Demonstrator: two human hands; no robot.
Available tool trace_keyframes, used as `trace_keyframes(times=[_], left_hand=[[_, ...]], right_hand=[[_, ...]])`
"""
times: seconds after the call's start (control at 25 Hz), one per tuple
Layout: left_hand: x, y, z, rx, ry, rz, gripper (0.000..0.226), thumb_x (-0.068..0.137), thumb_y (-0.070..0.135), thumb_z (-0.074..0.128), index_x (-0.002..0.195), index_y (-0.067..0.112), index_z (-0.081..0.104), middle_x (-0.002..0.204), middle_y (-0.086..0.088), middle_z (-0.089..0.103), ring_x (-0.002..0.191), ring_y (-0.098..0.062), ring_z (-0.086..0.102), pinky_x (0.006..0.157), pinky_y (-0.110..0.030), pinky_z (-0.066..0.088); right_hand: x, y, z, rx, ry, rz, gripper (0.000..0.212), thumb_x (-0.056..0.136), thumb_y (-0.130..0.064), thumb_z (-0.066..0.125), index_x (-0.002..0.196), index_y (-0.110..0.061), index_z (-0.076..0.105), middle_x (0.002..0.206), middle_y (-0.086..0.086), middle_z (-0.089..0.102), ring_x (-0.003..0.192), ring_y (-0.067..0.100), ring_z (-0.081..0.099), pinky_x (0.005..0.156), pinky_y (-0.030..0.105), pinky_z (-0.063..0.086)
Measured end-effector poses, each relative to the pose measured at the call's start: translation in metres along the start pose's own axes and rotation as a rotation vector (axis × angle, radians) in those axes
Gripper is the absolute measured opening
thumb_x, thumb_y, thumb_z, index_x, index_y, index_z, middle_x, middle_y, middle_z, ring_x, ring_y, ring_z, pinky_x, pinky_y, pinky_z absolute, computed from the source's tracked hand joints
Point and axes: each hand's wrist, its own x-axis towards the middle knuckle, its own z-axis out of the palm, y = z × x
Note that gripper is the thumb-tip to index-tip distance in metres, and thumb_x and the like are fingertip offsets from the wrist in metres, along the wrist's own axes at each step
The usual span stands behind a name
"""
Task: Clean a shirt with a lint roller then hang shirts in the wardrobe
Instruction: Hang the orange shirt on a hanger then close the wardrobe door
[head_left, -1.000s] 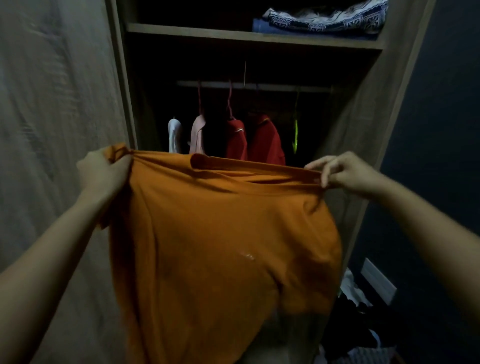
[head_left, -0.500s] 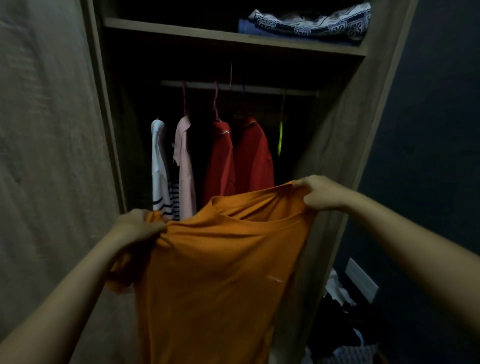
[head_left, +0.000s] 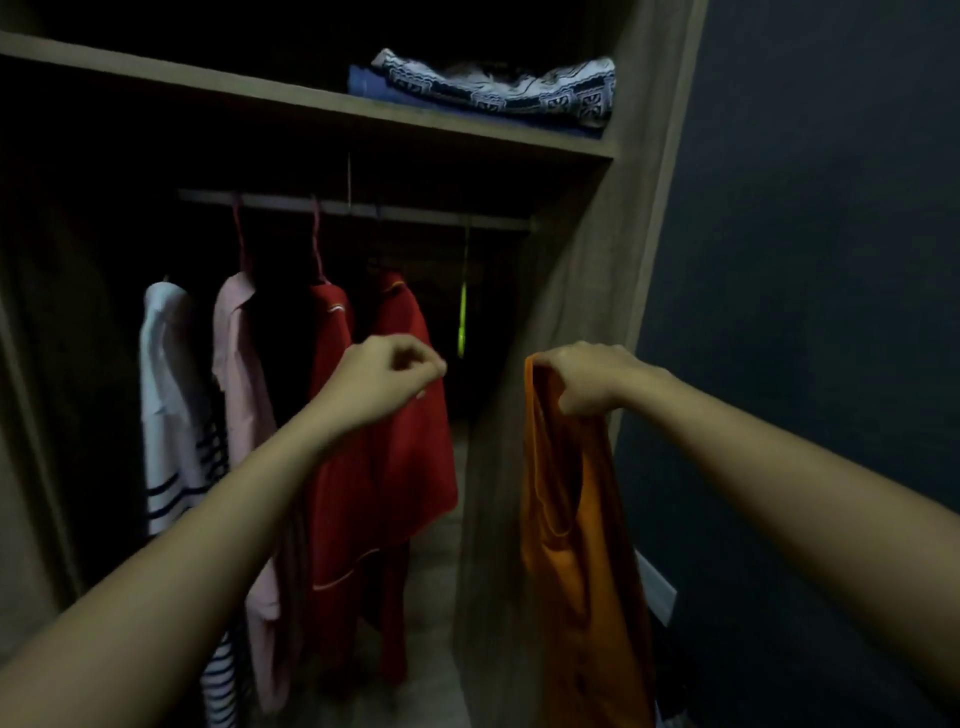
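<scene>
Her right hand (head_left: 587, 382), arm outstretched, grips the dangling orange shirt (head_left: 576, 545); her left hand (head_left: 387, 376) is raised beside it, fingers curled empty.

Orange shirt (head_left: 576, 519), red shirts (head_left: 384, 467), neon-green hanger (head_left: 462, 322)

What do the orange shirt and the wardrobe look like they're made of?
The orange shirt looks like soft knit fabric, perhaps cotton, matte: it droops in loose folds from the right hand. The wardrobe looks like wood-grain board, maybe laminate, matte grey-brown: fine streaked grain shows on its side panel.
</scene>
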Motion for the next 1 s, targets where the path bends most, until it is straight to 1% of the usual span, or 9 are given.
trace_keyframes(times=[0.04,0.08,0.12,0.16,0.28,0.44,0.64,0.8,1.0], left_hand=[[0.024,0.007,0.008,-0.043,-0.003,-0.002,0.011,0.081,0.035,0.066,0.09,0.029,0.068,0.081,0.001,0.073,0.08,-0.012,0.07,0.083,-0.037,0.056],[0.047,0.015,0.016,-0.094,-0.004,-0.023,0.027,0.079,0.038,0.067,0.103,0.025,0.068,0.092,-0.003,0.073,0.089,-0.016,0.069,0.089,-0.04,0.054],[0.067,0.023,0.022,-0.127,-0.001,-0.047,0.046,0.076,0.043,0.067,0.115,0.019,0.064,0.105,-0.005,0.071,0.099,-0.019,0.067,0.094,-0.041,0.051],[0.086,0.029,0.03,-0.135,0.004,-0.067,0.06,0.074,0.046,0.065,0.125,0.016,0.057,0.117,-0.006,0.066,0.108,-0.022,0.062,0.099,-0.04,0.047],[0.136,0.037,0.051,-0.002,0.09,-0.117,0.068,0.086,0.039,0.058,0.142,0.009,0.033,0.142,-0.008,0.043,0.13,-0.028,0.043,0.1,-0.029,0.036],[0.185,0.023,0.065,0.035,0.109,-0.248,0.086,0.088,0.033,0.059,0.149,0.005,0.005,0.156,-0.019,0.01,0.142,-0.037,0.017,0.114,-0.042,0.025],[0.216,0.01,0.081,-0.068,0.051,-0.385,0.068,0.094,0.014,0.048,0.148,0.001,0.007,0.149,-0.023,0.027,0.134,-0.037,0.034,0.107,-0.037,0.034],[0.218,0.013,0.092,-0.135,0.235,-0.403,0.042,0.098,0.011,0.034,0.136,-0.008,0.036,0.14,-0.025,0.041,0.127,-0.037,0.044,0.102,-0.037,0.038],[0.202,0.027,0.083,-0.227,0.365,-0.386,0.041,0.098,0.015,0.031,0.136,0.001,0.037,0.14,-0.02,0.043,0.128,-0.034,0.044,0.102,-0.035,0.036]], right_hand=[[0.01,0.015,0.002,-0.186,0.024,0.016,0.072,0.084,-0.026,0.054,0.146,-0.029,0.018,0.138,0.01,0.045,0.116,0.028,0.051,0.093,0.04,0.043],[0.02,0.029,0.003,-0.403,0.036,0.026,0.072,0.087,-0.032,0.049,0.147,-0.03,0.011,0.15,0.015,0.03,0.133,0.032,0.037,0.109,0.048,0.028],[0.028,0.041,0.005,-0.583,0.043,0.038,0.069,0.089,-0.038,0.042,0.148,-0.031,0.005,0.155,0.019,0.017,0.142,0.033,0.021,0.116,0.049,0.01],[0.035,0.052,0.008,-0.711,0.05,0.044,0.065,0.092,-0.041,0.034,0.148,-0.031,0.002,0.156,0.021,0.008,0.144,0.033,0.01,0.116,0.048,-0.001],[0.047,0.074,0.017,-0.87,0.073,-0.006,0.062,0.094,-0.047,0.023,0.147,-0.032,-0.003,0.156,0.024,0.0,0.145,0.034,0.002,0.116,0.046,-0.006],[0.055,0.082,0.025,-0.932,0.084,-0.029,0.066,0.091,-0.053,0.024,0.147,-0.032,-0.005,0.155,0.026,-0.001,0.145,0.035,0.001,0.116,0.046,-0.002],[0.061,0.093,0.031,-0.97,0.116,-0.071,0.068,0.091,-0.057,0.02,0.146,-0.032,-0.009,0.154,0.027,-0.001,0.145,0.036,0.002,0.116,0.046,0.001],[0.062,0.093,0.032,-0.977,0.117,-0.064,0.067,0.091,-0.055,0.021,0.147,-0.031,-0.008,0.154,0.028,0.0,0.145,0.035,0.002,0.116,0.045,0.002],[0.059,0.088,0.032,-0.934,0.133,-0.042,0.067,0.09,-0.053,0.022,0.147,-0.032,-0.005,0.155,0.026,0.001,0.145,0.034,0.002,0.116,0.045,0.001]])
